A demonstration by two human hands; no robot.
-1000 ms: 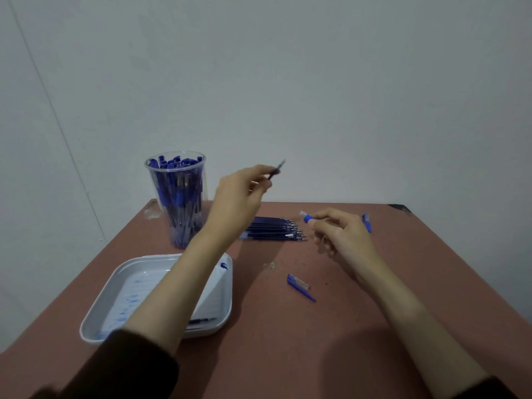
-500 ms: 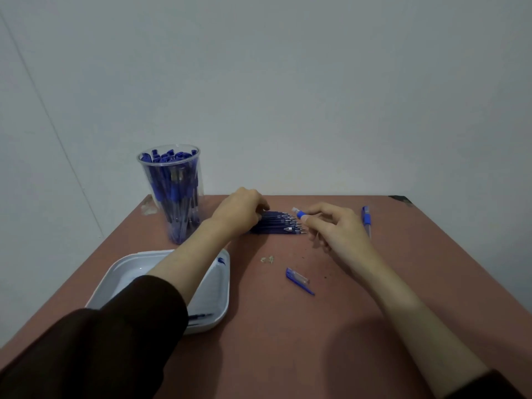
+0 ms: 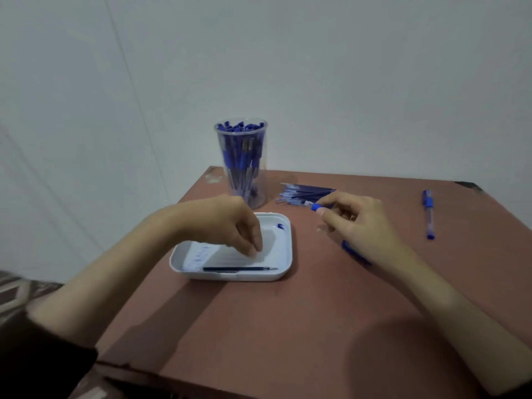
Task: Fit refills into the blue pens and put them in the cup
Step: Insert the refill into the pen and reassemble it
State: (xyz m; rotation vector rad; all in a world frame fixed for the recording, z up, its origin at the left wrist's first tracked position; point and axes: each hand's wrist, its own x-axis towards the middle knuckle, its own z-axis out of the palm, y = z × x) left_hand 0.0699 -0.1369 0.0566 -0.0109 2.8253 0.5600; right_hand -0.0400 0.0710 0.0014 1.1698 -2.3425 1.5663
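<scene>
Fingers (image 3: 335,199) of the right hand (image 3: 364,223) pinch a blue pen (image 3: 316,207) at its blue grip, forefinger above and thumb below, with the clear tip pointing left. The rest of the barrel is hidden inside the hand. The pen is held just right of the far right corner of the white tray (image 3: 286,249).

The left hand (image 3: 227,223) hangs over the middle of the tray with its fingers drooping loosely downward and their tips bunched together. Nothing shows between them. Below that hand, along the tray's near wall, lies one dark refill (image 3: 239,268), its point toward the right. A small blue ink smear (image 3: 280,226) marks the tray's far right inside corner.

Beyond the tray and a little to its right lies a loose pile of refills (image 3: 305,192), close to the right hand's fingertips. The clear cup (image 3: 243,168) stands upright just beyond the tray's far edge, packed with blue pens. A blue piece (image 3: 349,246) lies on the table right of the tray, partly covered by the right hand. Well to the right of the tray a second pen (image 3: 428,214) lies alone on the reddish-brown table (image 3: 316,326).
</scene>
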